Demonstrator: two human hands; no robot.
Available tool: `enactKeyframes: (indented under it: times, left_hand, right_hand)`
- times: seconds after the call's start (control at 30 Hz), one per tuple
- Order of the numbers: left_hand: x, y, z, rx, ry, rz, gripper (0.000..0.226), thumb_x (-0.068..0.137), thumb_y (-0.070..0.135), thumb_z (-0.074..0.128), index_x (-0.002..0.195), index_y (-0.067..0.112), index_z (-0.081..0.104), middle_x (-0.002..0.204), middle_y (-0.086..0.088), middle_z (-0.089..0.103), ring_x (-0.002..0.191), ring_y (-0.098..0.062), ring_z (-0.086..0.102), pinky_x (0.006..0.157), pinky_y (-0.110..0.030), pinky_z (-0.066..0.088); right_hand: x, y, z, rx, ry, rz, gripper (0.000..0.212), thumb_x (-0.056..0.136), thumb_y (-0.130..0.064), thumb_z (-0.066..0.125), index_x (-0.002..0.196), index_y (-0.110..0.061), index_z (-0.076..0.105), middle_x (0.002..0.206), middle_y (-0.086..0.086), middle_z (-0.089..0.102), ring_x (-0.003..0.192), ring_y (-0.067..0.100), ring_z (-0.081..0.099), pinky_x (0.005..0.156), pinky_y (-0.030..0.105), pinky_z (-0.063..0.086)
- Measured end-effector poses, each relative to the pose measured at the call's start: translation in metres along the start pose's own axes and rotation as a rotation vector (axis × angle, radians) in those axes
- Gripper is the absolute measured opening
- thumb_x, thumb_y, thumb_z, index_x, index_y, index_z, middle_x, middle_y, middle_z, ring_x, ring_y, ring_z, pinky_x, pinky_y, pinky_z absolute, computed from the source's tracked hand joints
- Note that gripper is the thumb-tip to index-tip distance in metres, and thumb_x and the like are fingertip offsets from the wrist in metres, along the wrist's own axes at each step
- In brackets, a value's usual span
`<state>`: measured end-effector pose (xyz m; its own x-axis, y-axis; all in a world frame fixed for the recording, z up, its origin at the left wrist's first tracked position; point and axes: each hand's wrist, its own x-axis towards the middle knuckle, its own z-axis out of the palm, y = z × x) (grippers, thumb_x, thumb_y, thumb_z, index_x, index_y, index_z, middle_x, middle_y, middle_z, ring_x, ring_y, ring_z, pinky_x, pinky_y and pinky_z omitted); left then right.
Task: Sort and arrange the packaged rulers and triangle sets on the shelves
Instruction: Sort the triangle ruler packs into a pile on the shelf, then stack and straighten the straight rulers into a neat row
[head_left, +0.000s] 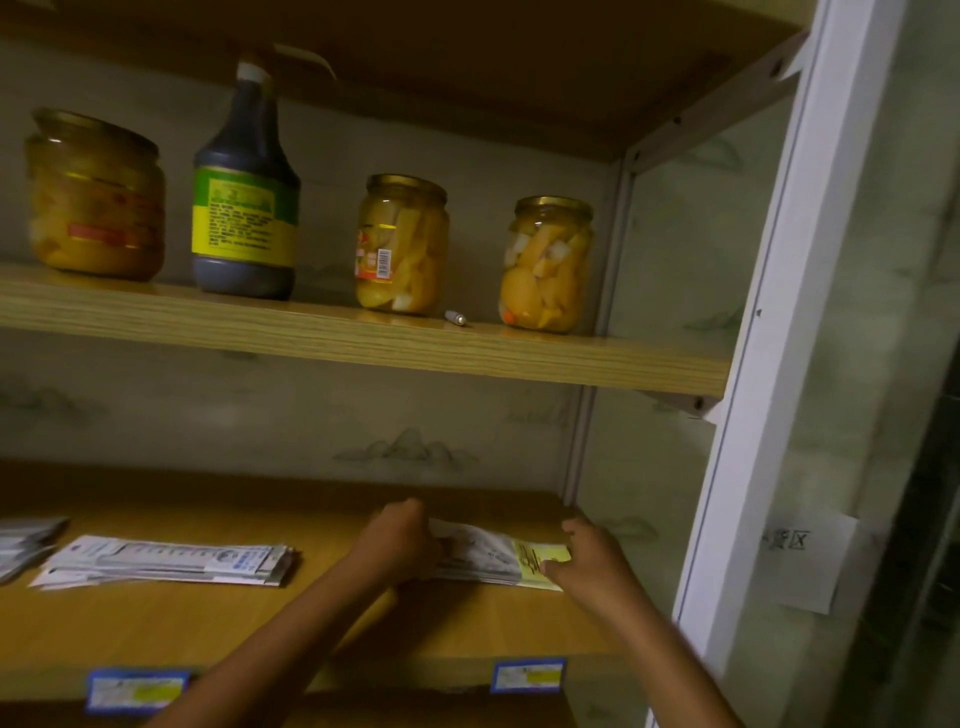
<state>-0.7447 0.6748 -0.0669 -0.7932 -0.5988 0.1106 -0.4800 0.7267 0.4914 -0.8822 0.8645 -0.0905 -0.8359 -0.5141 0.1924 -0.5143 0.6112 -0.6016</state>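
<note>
A stack of packaged rulers (488, 558) with a yellow label end lies on the lower wooden shelf (208, 623) at the right. My left hand (400, 540) grips the stack's left end, fingers curled round it. My right hand (584, 558) holds the right, yellow end between fingers and thumb. A second stack of ruler packs (171, 564) lies flat to the left, and the corner of another pile (23, 543) shows at the left edge.
The upper shelf (467, 358) carries three jars of preserved fruit, a dark sauce bottle (244, 208) and a small pen-like object (457, 318). A white frame post (769, 364) bounds the right side. Blue price tags (527, 675) sit on the lower shelf's front edge.
</note>
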Motion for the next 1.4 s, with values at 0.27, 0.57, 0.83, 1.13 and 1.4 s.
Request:
enactKeyframes:
  times: [0.27, 0.57, 0.83, 1.13, 1.4]
  left_hand:
    - [-0.007, 0.0, -0.006, -0.031, 0.121, 0.104, 0.026, 0.08, 0.033, 0.07, 0.089, 0.012, 0.059, 0.092, -0.007, 0.063, 0.085, -0.025, 0.063, 0.061, -0.028, 0.04]
    - [-0.04, -0.057, -0.091, 0.009, -0.021, 0.349, 0.027, 0.087, 0.011, 0.067, 0.114, 0.008, 0.065, 0.11, -0.007, 0.07, 0.098, -0.013, 0.066, 0.09, -0.029, 0.054]
    - [-0.063, -0.177, -0.165, 0.14, 0.047, 0.34, 0.021, 0.088, 0.012, 0.066, 0.108, 0.011, 0.067, 0.103, -0.002, 0.07, 0.094, -0.011, 0.067, 0.087, -0.025, 0.055]
    - [-0.067, -0.271, -0.197, 0.22, -0.044, 0.298, 0.035, 0.088, 0.027, 0.067, 0.119, 0.013, 0.063, 0.118, -0.005, 0.066, 0.102, -0.015, 0.063, 0.086, -0.021, 0.049]
    - [-0.067, -0.282, -0.187, 0.279, -0.108, 0.31, 0.043, 0.085, 0.026, 0.068, 0.127, 0.024, 0.059, 0.129, 0.003, 0.058, 0.114, -0.015, 0.058, 0.093, -0.026, 0.049]
  right_hand:
    - [-0.009, -0.017, -0.019, -0.197, 0.145, -0.167, 0.053, 0.089, -0.029, 0.066, 0.136, -0.018, 0.045, 0.136, 0.005, 0.047, 0.129, 0.024, 0.041, 0.102, 0.032, 0.041]
    - [-0.019, -0.081, -0.005, -0.085, -0.066, -0.387, 0.042, 0.086, -0.023, 0.067, 0.125, -0.018, 0.052, 0.123, 0.001, 0.053, 0.116, 0.015, 0.053, 0.092, 0.028, 0.045]
    - [-0.049, -0.182, 0.049, -0.125, -0.246, -0.436, 0.044, 0.088, -0.029, 0.068, 0.128, -0.023, 0.049, 0.123, -0.004, 0.051, 0.117, 0.012, 0.051, 0.095, 0.027, 0.044]
    - [-0.067, -0.267, 0.095, -0.212, -0.422, -0.403, 0.063, 0.083, -0.031, 0.074, 0.139, -0.027, 0.044, 0.137, -0.003, 0.05, 0.122, 0.012, 0.049, 0.098, 0.027, 0.043]
    - [-0.065, -0.265, 0.116, -0.33, -0.518, -0.364, 0.075, 0.081, -0.032, 0.075, 0.145, -0.029, 0.038, 0.147, -0.004, 0.044, 0.133, 0.016, 0.044, 0.108, 0.034, 0.04]
